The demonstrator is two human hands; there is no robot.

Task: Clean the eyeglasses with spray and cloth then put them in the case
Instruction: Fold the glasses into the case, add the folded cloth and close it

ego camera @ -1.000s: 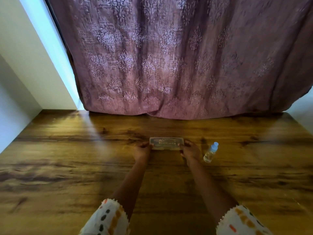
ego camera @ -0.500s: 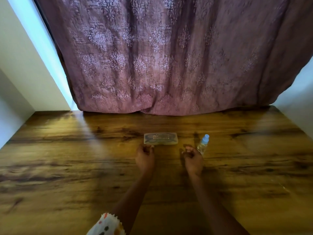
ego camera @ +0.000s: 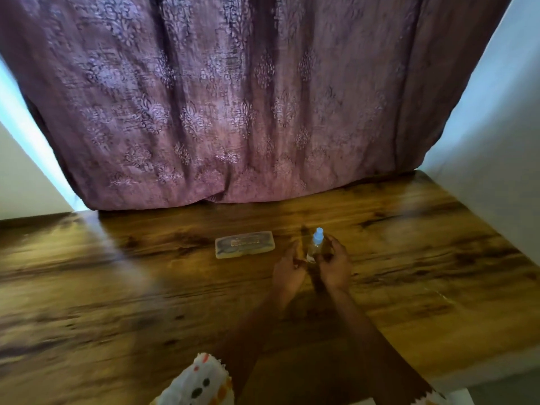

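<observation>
Hands on the bottle, cleaning not yet begun.
Right of the case [ego camera: 245, 244], the right hand [ego camera: 334, 268] curls its fingers round the bottle [ego camera: 315, 247]; the left hand [ego camera: 287, 270] is loosely spread just beside it. The case lies closed on the table [ego camera: 117, 287], glasses apparently inside. I see no cloth, so everything looks left to do.
</observation>
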